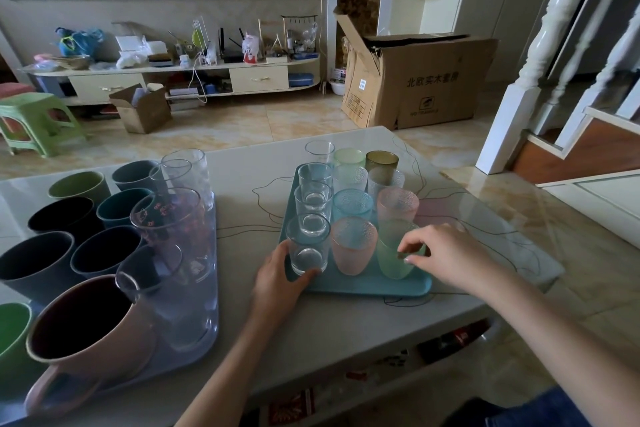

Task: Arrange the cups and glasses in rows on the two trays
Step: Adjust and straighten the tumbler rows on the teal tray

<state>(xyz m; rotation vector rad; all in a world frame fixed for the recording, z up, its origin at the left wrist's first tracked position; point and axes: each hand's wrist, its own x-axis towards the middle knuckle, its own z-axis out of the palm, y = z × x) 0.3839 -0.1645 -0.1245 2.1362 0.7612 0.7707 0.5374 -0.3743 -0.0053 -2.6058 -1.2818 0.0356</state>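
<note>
A teal tray [367, 284] on the table holds three rows of glasses: clear ones on the left, frosted coloured ones in the middle and on the right. My left hand [277, 274] grips the nearest clear glass [306, 246] at the tray's front left corner. My right hand [446, 253] pinches the rim of the frosted green glass [393, 258] at the front right. A frosted pink glass [353, 246] stands between them. To the left, a lilac tray [207, 329] carries dark cups, tall clear glasses and a pink mug [93, 336].
The table's front edge runs just below the trays. A clear glass [319, 151] stands at the teal tray's far end. Beyond the table are a cardboard box [415, 80], a green stool [34, 121] and a cluttered TV shelf. Stairs rise at right.
</note>
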